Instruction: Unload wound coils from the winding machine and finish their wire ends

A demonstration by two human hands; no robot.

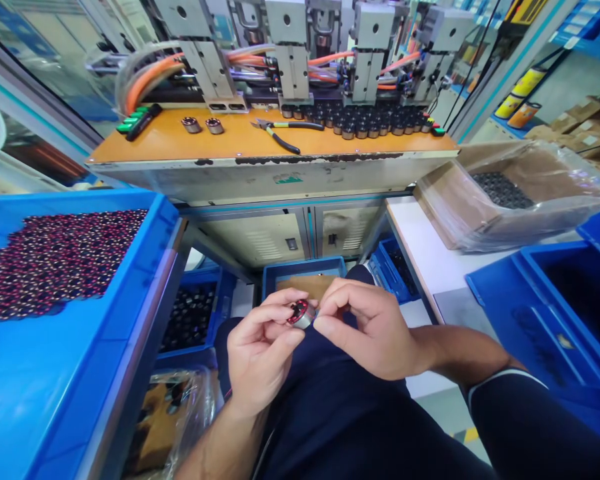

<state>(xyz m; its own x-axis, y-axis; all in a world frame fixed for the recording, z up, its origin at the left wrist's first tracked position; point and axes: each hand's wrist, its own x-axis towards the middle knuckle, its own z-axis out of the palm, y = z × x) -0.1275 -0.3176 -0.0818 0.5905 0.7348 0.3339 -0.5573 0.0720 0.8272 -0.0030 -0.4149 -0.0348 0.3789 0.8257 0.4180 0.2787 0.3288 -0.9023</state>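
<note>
In front of my lap, my left hand (265, 347) grips a small motor stator (301, 314), a round part with a silvery metal rim and red and black windings on its face. The stator is tilted, its wound face turned up and to the left. My right hand (367, 327) is closed in a pinch, thumb and forefinger meeting at the stator's right edge. Whatever sits between those fingertips is too small to make out.
An orange bench (220, 143) ahead carries pliers (290, 127), two loose stators (203, 125) and rows of black-topped parts (375, 123) under a machine. A blue bin (153, 220) of red-wound parts stands left. A plastic-lined carton (445, 200) and blue crate (535, 257) are right.
</note>
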